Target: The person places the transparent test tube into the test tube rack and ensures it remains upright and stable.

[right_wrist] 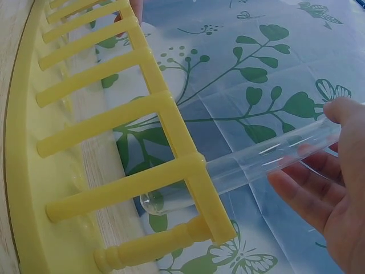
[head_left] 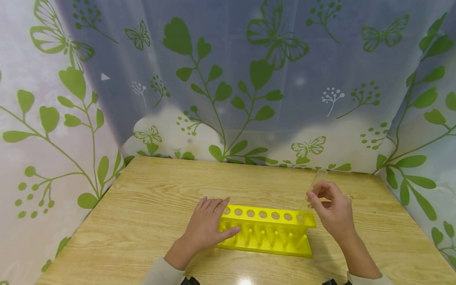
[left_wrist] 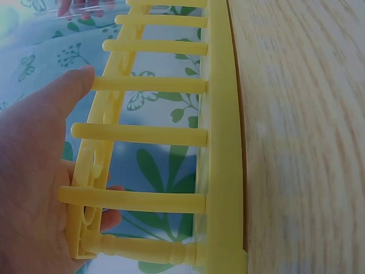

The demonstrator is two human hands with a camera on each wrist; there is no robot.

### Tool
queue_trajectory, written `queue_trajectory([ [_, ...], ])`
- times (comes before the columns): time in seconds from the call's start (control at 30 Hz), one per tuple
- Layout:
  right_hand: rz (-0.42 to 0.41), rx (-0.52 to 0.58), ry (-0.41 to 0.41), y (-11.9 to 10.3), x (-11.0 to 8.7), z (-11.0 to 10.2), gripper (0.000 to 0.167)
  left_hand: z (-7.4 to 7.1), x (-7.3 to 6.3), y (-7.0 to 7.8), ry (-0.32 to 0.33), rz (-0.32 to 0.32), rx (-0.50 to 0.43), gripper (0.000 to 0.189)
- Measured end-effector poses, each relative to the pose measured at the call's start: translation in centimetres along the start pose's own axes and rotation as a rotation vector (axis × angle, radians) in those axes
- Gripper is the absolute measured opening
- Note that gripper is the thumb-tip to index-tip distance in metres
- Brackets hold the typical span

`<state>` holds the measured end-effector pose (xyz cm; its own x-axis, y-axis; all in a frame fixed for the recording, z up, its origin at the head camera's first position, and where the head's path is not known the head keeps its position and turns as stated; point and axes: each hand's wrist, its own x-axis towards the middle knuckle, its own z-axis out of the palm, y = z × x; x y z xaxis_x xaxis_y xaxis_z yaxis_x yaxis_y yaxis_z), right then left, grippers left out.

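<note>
A yellow test tube rack (head_left: pixel 265 249) lies lengthwise on the table, with a row of holes along its top bar and pegs standing on its base. My left hand (head_left: pixel 206 226) grips the rack's left end, thumb in front and fingers behind the top bar. At the other end, my right hand (head_left: pixel 336 213) pinches a clear test tube (head_left: pixel 318 177) between thumb and fingers. The tube leans, its mouth up and away. In the right wrist view, the rounded bottom of the test tube (right_wrist: pixel 228 171) passes through the rack's rightmost hole, near the end post.
The wooden table (head_left: pixel 160 182) extends around the rack on every side. A curtain (head_left: pixel 228 99) with green leaves and butterflies hangs behind the table's far edge and along both sides.
</note>
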<state>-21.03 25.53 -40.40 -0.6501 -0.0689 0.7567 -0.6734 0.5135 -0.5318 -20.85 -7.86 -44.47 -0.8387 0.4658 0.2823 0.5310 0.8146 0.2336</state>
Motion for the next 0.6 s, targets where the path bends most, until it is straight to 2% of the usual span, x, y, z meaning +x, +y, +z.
queue_trajectory([
  [0.13,-0.009,0.023,0.012,-0.11,0.0,0.09,0.025,0.01,-0.03,0.0,0.008,0.002,0.001,0.085],
  [0.33,0.018,0.023,-0.013,-0.39,0.06,-0.05,0.013,0.18,-0.07,-0.11,0.031,0.011,0.002,0.085],
  [0.47,0.011,0.044,-0.005,-0.19,0.03,-0.01,0.005,0.16,-0.04,-0.1,0.031,0.011,0.0,0.085],
  [0.6,-0.015,0.07,0.022,-0.3,0.12,0.18,0.003,0.04,0.01,-0.04,0.026,0.008,-0.003,0.085],
])
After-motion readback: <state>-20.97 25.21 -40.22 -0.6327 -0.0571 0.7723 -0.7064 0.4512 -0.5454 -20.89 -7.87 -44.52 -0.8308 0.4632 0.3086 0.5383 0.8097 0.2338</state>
